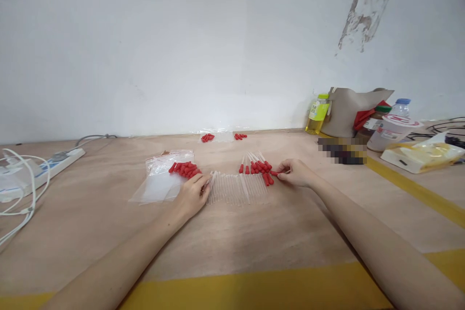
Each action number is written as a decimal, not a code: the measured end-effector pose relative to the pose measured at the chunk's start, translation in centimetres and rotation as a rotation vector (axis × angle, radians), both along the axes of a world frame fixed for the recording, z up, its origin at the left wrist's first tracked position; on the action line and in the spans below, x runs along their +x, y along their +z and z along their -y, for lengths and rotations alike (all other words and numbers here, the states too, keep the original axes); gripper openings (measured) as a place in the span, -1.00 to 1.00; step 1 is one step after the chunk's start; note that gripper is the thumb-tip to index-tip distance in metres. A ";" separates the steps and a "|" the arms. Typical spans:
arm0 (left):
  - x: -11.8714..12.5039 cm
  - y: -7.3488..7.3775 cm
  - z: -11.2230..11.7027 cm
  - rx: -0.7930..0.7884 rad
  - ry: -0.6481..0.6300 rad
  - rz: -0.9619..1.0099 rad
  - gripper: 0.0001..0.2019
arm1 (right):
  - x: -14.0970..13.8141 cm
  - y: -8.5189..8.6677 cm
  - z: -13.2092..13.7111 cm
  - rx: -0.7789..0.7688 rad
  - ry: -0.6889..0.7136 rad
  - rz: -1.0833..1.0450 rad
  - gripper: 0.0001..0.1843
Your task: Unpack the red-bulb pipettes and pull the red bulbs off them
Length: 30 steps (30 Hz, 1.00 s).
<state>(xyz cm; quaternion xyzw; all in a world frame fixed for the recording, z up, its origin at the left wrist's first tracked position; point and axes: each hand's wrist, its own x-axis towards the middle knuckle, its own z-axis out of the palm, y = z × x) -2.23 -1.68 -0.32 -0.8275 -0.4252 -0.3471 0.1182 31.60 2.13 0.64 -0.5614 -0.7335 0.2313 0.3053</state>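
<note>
My left hand (pixel 192 193) is closed at the left end of a row of clear glass dropper tubes (pixel 238 189), its fingertips pinched on a glass tube there. A red rubber bulb (pixel 274 173) is held between the thumb and fingers of my right hand (pixel 293 173). Just left of that hand lies a group of droppers with red bulbs (pixel 256 167), their pale stems pointing toward the wall. Two loose red bulbs (pixel 268 180) rest at the right end of the tube row. Beside my left hand, a pile of red bulbs (pixel 185 169) lies on a clear plastic bag (pixel 156 186).
More red bulbs (pixel 208 138) lie on clear plastic by the wall. A power strip (pixel 65 167) with white cables (pixel 33 193) is at left. At right stand a yellow-green bottle (pixel 317 115), a grey bag (pixel 343 111), a cup (pixel 392 133) and a yellow-white packet (pixel 417 154).
</note>
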 end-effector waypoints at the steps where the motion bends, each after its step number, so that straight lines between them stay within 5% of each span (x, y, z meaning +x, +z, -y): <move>1: 0.1 0.0 0.1 -0.018 -0.013 0.016 -0.76 | -0.1 -0.1 0.0 0.007 -0.010 -0.014 -0.86; 9: 0.3 0.3 1.0 -0.132 -0.060 0.063 -0.67 | -0.8 -0.9 -0.3 0.014 -0.116 -0.084 -0.75; 16: -0.5 1.2 1.6 -0.175 -0.169 -0.200 -0.43 | -1.5 -1.4 -0.3 -0.065 -0.200 -0.300 -0.67; 20: -1.2 1.5 0.8 -0.270 -0.224 -0.324 -0.49 | -1.2 -1.5 -0.7 -0.151 -0.218 -0.353 -0.68; 30: -2.5 1.7 -0.3 -0.288 -0.294 -0.365 -0.53 | -2.2 -1.0 -0.7 0.194 -0.230 -0.138 -0.60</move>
